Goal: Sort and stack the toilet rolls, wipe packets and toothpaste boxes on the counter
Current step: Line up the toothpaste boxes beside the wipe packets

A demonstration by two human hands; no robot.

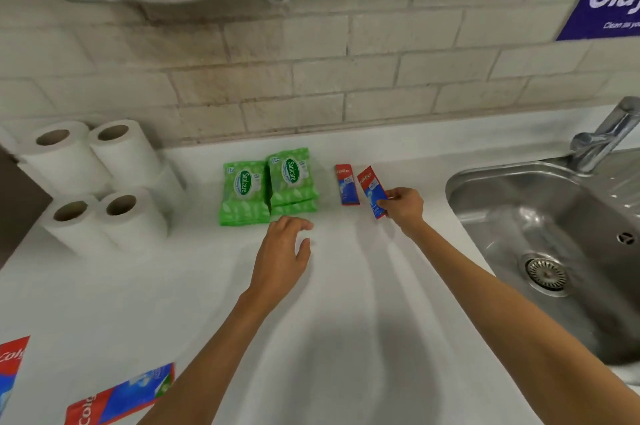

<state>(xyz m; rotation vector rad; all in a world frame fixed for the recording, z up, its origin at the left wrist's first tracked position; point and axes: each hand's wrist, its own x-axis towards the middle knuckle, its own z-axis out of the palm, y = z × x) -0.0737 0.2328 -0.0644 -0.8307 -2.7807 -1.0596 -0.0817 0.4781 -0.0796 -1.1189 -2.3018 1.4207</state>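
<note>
While the sink (540, 237) flanks it, your right hand (403, 206) grips a red-blue toothpaste box (372, 190), left hand (282, 251) splayed empty by the green wipe packets (268, 187)

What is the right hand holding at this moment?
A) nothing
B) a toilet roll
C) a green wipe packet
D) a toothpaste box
D: the right hand grips a red and blue toothpaste box beside another lying on the counter; the left hand is empty.
</note>
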